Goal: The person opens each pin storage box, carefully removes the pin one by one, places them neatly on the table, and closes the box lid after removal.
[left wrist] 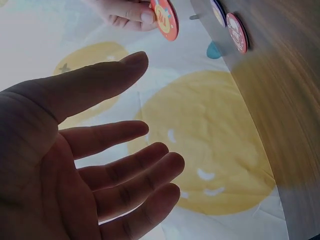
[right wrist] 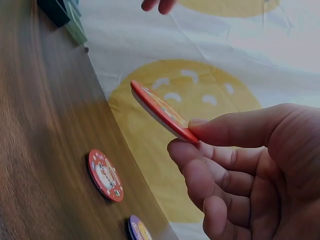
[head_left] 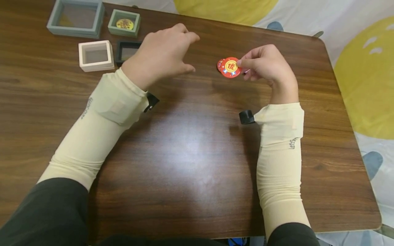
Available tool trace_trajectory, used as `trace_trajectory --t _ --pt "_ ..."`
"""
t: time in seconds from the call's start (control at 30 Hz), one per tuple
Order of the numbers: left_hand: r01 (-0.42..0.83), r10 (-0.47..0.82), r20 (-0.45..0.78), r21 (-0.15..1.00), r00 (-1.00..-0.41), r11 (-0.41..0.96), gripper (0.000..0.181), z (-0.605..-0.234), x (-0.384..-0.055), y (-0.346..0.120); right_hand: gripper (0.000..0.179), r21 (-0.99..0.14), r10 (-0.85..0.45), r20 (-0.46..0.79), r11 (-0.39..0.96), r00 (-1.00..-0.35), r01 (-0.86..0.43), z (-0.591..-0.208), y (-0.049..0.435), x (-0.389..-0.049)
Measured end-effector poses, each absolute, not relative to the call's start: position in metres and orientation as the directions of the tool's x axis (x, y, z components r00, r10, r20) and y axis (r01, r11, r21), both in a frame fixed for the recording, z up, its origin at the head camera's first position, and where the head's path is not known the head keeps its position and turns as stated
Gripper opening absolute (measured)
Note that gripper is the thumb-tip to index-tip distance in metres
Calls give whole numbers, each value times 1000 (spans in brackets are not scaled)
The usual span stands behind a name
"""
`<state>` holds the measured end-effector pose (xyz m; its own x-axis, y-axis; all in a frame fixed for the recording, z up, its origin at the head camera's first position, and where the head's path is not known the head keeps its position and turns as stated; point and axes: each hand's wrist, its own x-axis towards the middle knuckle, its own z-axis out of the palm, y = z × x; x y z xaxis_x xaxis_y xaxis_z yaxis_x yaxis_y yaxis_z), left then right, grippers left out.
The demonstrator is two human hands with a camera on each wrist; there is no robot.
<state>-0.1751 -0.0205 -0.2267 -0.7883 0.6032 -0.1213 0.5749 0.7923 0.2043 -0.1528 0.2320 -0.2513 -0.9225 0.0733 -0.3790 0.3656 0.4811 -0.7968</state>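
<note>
My right hand pinches a round red badge by its edge between thumb and fingers, held above the table. A gold disc with a character marks the badge's face. Below it in the right wrist view lie a second red badge and a purple badge on the tabletop. My left hand hovers to the left with fingers spread and nothing in them. Behind its wrist, a dark box frame is partly hidden.
On the far left stand a grey-blue box frame, a green one with a yellow badge inside, and a cream one. The wooden table ends at a patterned white cloth at the back and right.
</note>
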Motion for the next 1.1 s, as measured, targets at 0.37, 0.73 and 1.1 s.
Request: trace_trajectory --t 0.37,0.73,1.1 --pt "580 607 -127 196 -785 791 72 -228 -177 -22 8 -757 67 -429 517 -901 399 -259 236 -158" --pt "559 588 -157 191 -794 807 71 -229 -182 -26 12 -675 36 -462 634 -886 378 -275 236 -166" --pt "359 427 -168 326 -888 875 72 -245 -222 -60 15 -558 102 -497 723 -862 407 -289 238 -170"
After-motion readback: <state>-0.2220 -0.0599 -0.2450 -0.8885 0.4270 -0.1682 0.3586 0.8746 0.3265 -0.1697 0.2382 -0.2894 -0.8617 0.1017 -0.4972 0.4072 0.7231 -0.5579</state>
